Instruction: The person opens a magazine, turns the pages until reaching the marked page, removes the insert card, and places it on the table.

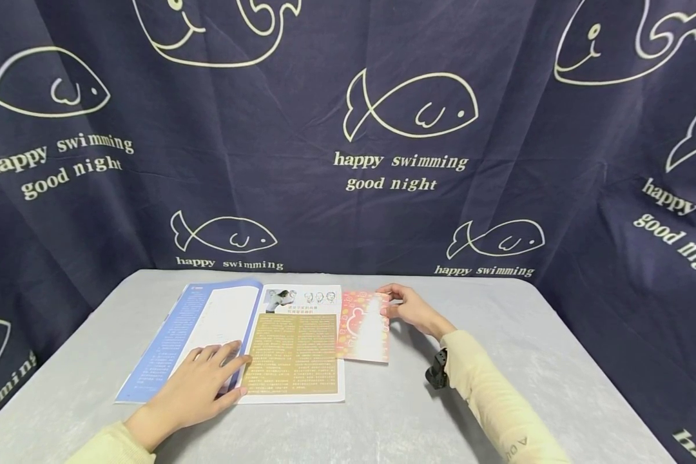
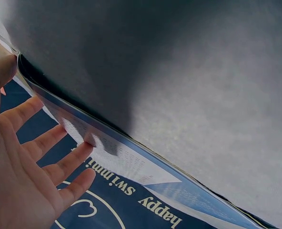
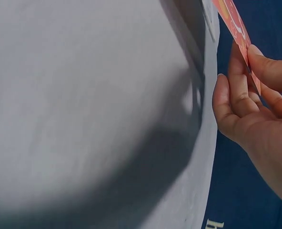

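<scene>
An open magazine [image 1: 292, 354] lies on the table, with a blue and white left page and a brown text block on its right page. My left hand [image 1: 200, 383] rests on it near the center fold, fingers spread; in the left wrist view the fingertips [image 2: 87, 143] meet the page. Between the thumb and fingers of my right hand [image 1: 408, 309] is the right edge of a thin red printed card [image 1: 350, 325] with white and yellow patterns. The card's left side overlaps the magazine's right edge. Glare whitens part of its face.
A grey cloth-like surface covers the table [image 1: 383, 425]. Behind and on both sides hangs a dark blue curtain [image 1: 301, 161] printed with fish and words. A black strap device [image 1: 437, 368] sits at my right wrist, by the pale yellow sleeve [image 1: 499, 406].
</scene>
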Action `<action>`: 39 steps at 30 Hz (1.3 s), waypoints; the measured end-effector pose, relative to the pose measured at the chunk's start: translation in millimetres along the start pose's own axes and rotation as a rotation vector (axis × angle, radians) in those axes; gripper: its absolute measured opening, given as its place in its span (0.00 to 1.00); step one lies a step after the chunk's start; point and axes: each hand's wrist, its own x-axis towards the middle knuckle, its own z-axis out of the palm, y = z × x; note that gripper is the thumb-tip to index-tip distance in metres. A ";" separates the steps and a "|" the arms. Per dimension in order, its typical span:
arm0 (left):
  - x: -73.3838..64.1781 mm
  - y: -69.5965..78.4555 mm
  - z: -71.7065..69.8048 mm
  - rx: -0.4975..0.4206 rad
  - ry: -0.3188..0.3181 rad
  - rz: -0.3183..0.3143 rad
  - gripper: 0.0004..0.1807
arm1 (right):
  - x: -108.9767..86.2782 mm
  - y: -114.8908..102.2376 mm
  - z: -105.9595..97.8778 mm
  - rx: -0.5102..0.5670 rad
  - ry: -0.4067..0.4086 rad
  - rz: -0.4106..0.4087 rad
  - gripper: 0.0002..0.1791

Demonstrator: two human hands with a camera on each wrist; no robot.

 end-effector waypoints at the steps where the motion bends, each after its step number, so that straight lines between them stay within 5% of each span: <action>1: 0.2 -0.1 -0.2 0.001 0.001 0.001 0.25 | -0.7 0.9 -1.9 0.004 0.001 0.004 0.25; 19: 0.9 1.2 -2.7 -0.017 -0.019 -0.007 0.25 | -12.1 12.4 -29.2 0.025 0.000 0.024 0.28; 39: 0.7 0.1 -1.5 -0.007 -0.002 0.005 0.25 | -13.8 16.9 -29.0 0.000 0.023 0.071 0.31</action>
